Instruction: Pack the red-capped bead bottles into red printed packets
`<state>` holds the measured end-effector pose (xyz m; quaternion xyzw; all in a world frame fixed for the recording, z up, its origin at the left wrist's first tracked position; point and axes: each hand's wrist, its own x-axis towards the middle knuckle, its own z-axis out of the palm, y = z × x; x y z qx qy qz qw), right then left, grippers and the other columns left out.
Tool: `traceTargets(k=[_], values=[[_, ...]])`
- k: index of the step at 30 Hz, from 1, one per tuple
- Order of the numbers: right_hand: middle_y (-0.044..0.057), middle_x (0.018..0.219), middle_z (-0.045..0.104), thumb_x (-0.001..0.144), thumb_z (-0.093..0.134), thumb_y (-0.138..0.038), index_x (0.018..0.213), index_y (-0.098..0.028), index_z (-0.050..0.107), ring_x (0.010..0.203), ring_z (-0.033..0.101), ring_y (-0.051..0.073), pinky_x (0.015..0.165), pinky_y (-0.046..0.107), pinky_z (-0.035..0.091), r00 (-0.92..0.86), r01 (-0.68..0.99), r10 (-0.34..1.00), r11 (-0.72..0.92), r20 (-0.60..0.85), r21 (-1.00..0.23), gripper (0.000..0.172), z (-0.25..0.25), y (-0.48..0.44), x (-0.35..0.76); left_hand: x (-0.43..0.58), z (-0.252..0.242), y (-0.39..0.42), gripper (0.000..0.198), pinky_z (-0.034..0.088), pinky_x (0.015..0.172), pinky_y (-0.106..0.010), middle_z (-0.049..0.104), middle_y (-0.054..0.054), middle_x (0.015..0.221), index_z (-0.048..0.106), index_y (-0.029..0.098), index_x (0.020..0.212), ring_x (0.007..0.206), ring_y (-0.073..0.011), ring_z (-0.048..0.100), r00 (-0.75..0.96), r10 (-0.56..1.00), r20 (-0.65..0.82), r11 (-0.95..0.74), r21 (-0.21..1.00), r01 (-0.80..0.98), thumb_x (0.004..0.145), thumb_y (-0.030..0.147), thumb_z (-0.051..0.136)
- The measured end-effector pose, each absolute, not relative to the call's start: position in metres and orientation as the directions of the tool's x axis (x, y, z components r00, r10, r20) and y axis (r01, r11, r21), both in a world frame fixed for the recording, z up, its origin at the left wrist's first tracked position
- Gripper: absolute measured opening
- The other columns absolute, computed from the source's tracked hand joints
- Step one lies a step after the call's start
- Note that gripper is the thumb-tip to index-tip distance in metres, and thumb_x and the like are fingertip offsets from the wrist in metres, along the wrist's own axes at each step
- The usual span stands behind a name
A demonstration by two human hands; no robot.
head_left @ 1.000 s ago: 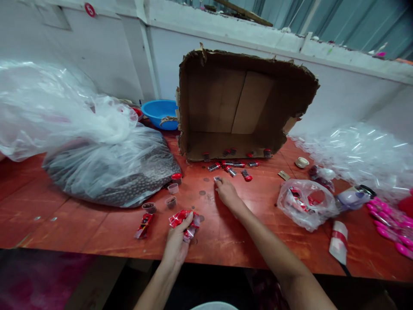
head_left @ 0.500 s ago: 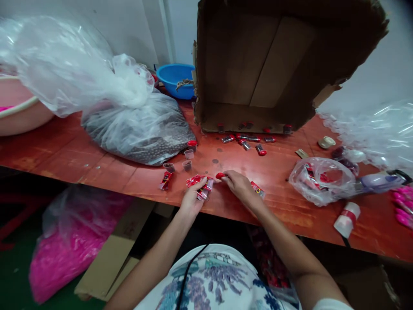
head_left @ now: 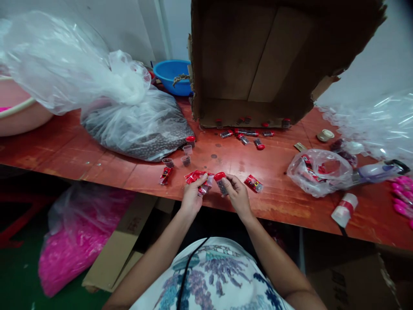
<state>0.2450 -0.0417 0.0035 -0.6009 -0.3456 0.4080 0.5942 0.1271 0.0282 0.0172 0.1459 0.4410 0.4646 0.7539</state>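
Observation:
My left hand (head_left: 192, 196) is closed on several small red printed plastic packets (head_left: 195, 176), fanned out near the table's front edge. Just to its right, my right hand (head_left: 238, 194) grips a small clear container with a red cap (head_left: 221, 183), dark contents showing through its side. A single red packet (head_left: 254, 183) lies flat to the right of that hand. Left of my hands rests another red packet (head_left: 165, 176). Behind it stand small clear cups (head_left: 186, 160), some with dark contents, and a red-capped container (head_left: 190, 141).
A big knotted plastic bag of dark beads (head_left: 138, 125) sits at the left. Behind my hands an open cardboard box (head_left: 245, 60) lies on its side, with several red-capped containers (head_left: 243, 139) by its edge. At right are a plastic bag of packets (head_left: 319, 172) and a white roll (head_left: 345, 209).
My right hand has turned and drawn nearer, bringing the red-capped container upright into fuller view beside the packets. The left hand keeps its hold. The view has shifted slightly.

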Motion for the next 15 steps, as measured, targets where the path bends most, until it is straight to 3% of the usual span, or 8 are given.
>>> traceTargets(k=[6, 12, 15], values=[[0.003, 0.09, 0.065, 0.081, 0.057, -0.045, 0.103, -0.02, 0.062, 0.072, 0.06, 0.015, 0.051, 0.023, 0.052, 0.431, -0.078, 0.9, -0.034, -0.064, -0.996, 0.033, 0.0087, -0.047, 0.2418, 0.1258, 0.0166, 0.0217, 0.027, 0.048, 0.05, -0.022, 0.066, 0.0, 0.063, 0.065, 0.012, 0.073, 0.052, -0.0111, 0.06, 0.152, 0.887, -0.435, 0.445, 0.723, -0.528, 0.053, 0.019, 0.082], [0.002, 0.088, 0.066, 0.08, 0.059, -0.043, 0.106, -0.021, 0.065, 0.07, 0.059, 0.015, 0.049, 0.022, 0.051, 0.292, -0.07, 0.949, -0.1, -0.116, -0.993, 0.034, 0.0048, -0.0514, 0.2434, 0.1267, 0.0173, 0.0195, 0.023, 0.051, 0.063, -0.025, 0.069, -0.002, 0.07, 0.067, 0.012, 0.074, 0.062, -0.0134, 0.064, 0.197, 0.923, -0.332, 0.385, 0.762, -0.521, 0.057, 0.018, 0.08], [0.003, 0.095, 0.067, 0.08, 0.059, -0.043, 0.108, -0.023, 0.068, 0.072, 0.06, 0.016, 0.049, 0.023, 0.05, 0.275, -0.017, 0.955, -0.112, -0.112, -0.994, 0.035, 0.0023, -0.0521, 0.247, 0.126, 0.0184, 0.0185, 0.022, 0.05, 0.062, -0.025, 0.068, -0.002, 0.067, 0.067, 0.012, 0.071, 0.059, -0.0126, 0.063, 0.213, 0.917, -0.337, 0.398, 0.773, -0.493, 0.055, 0.018, 0.081]])
